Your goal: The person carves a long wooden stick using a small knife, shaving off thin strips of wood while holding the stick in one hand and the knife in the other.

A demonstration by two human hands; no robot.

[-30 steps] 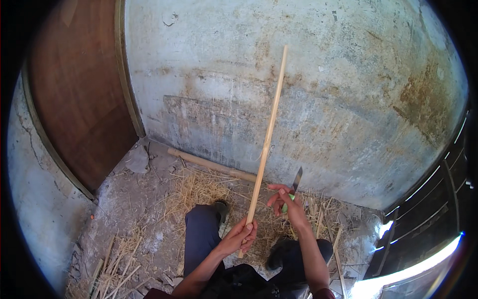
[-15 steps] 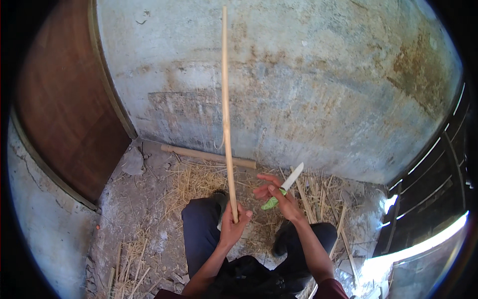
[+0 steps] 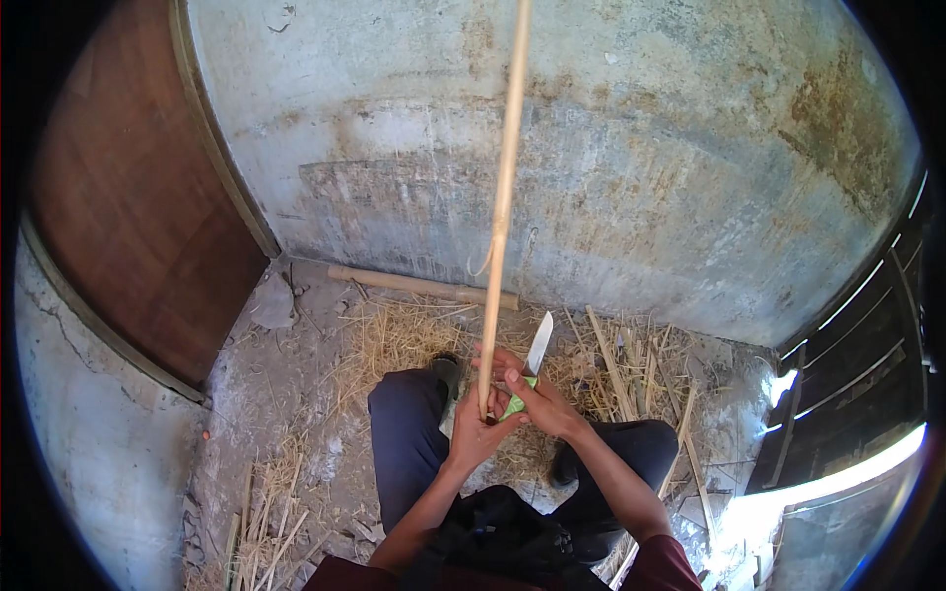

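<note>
A long, pale bamboo strip (image 3: 504,202) rises nearly upright before me, its top running out of view. Its lower end sits in my left hand (image 3: 471,440), which is closed around it. My right hand (image 3: 548,408) grips a knife (image 3: 539,345) with a green-wrapped handle, the blade pointing up and away from me. Some fingers of that hand reach to the strip just above my left hand; whether they press on it is hard to see. A thin curled sliver (image 3: 480,264) sticks out from the strip's left side.
A bamboo pole (image 3: 424,284) lies along the foot of the stained wall (image 3: 631,197). Straw-like shavings (image 3: 389,345) and split bamboo strips (image 3: 616,369) litter the floor around my legs. A brown door (image 3: 138,187) stands at left, dark slats (image 3: 847,384) at right.
The bamboo strip has swung right at its top and come up closer. My hands have come together, the right hand and knife moving left until its fingers reach the strip.
</note>
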